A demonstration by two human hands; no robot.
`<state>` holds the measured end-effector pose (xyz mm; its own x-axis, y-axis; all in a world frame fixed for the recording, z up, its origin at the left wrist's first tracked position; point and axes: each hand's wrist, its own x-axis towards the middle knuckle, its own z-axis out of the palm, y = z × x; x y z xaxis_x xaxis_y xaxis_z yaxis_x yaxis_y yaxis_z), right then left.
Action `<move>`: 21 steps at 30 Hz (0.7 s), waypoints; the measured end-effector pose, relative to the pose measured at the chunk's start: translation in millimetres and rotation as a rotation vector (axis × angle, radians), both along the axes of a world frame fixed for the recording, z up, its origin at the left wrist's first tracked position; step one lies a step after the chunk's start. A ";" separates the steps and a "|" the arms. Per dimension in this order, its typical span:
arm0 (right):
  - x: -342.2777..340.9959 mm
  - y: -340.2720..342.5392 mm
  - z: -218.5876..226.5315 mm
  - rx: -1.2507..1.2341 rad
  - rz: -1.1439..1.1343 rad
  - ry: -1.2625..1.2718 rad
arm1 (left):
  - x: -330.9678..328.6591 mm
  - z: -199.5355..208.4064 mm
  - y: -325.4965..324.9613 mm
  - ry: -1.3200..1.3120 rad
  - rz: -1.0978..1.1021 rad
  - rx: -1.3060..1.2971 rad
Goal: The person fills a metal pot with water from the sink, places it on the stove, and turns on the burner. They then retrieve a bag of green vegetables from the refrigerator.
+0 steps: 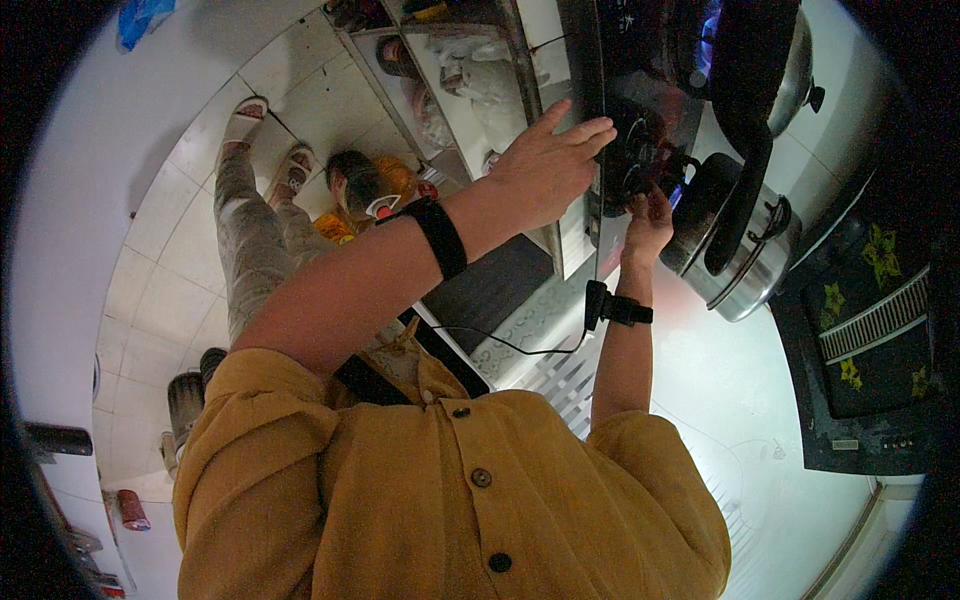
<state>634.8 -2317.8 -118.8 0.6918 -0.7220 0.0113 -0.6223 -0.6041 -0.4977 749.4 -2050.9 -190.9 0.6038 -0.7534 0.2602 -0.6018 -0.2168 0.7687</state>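
Note:
My right hand (648,222) reaches the front of a black gas stove (625,85), its fingers closed on a dark control knob (637,180). My left hand (555,165) is held out beside the stove's front edge, fingers spread, holding nothing. Its fingertips are near the stove's front panel, and I cannot tell whether they touch it. Close to my right hand, a steel pot (745,285) with a dark lid handle stands on the stove, and a bluish glow shows beside it. A long black pan handle (742,205) crosses in front of the pot. Another blue flame shows farther along the stove.
A steel lid (797,75) lies beyond the dark pan. To the right is a black panel with yellow flower patterns (880,255). Below the stove, shelves (480,85) hold plastic-wrapped items. Bottles (355,185) stand on the tiled floor near sandalled feet. A thin cable (500,345) hangs by my right wrist.

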 end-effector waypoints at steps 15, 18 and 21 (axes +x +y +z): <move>-1.4 1.8 0.7 0.009 -0.005 0.016 | -1.5 0.4 -1.3 -0.016 0.035 0.001; -3.6 0.2 -1.1 0.006 0.008 -0.003 | -0.2 0.4 -1.4 0.005 0.021 -0.012; -7.3 -2.0 -2.6 -0.004 0.045 0.002 | 0.8 0.6 -2.0 0.006 0.011 -0.011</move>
<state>627.6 -2319.9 -121.4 0.7236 -0.6901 0.0131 -0.5954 -0.6337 -0.4938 750.2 -2052.9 -190.3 0.6136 -0.7438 0.2649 -0.5945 -0.2144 0.7750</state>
